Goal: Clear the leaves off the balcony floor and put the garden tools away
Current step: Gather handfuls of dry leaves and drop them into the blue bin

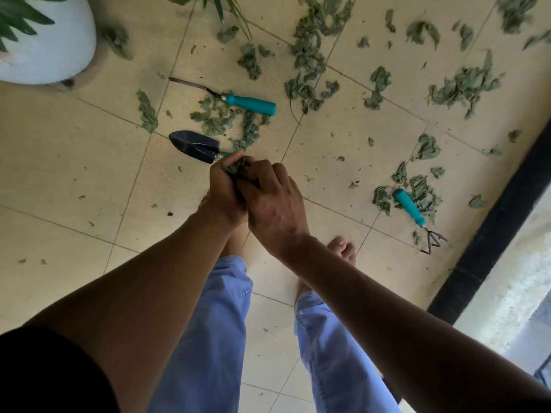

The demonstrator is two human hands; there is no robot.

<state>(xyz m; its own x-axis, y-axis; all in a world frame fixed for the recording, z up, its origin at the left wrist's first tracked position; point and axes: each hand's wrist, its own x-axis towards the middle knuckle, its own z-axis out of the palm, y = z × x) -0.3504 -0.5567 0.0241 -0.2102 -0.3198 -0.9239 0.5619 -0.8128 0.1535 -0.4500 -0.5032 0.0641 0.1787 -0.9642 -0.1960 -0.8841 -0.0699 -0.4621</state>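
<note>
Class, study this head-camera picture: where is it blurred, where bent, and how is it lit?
Head view: leaves at top right smear with motion blur; the dark floor edge bows from wide-angle distortion; light is soft and even, brightest at the right edge; trowel stays fairly sharp.

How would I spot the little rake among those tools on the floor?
Start at the black strip along the floor's right edge. Just beside it lies the rake, among leaves. Alone among the teal-handled tools, it ends in splayed prongs.

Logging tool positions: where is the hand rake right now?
In the head view, the rake lies on the floor tiles at the right, tines toward the person, among loose leaves near the black edge strip.
</note>
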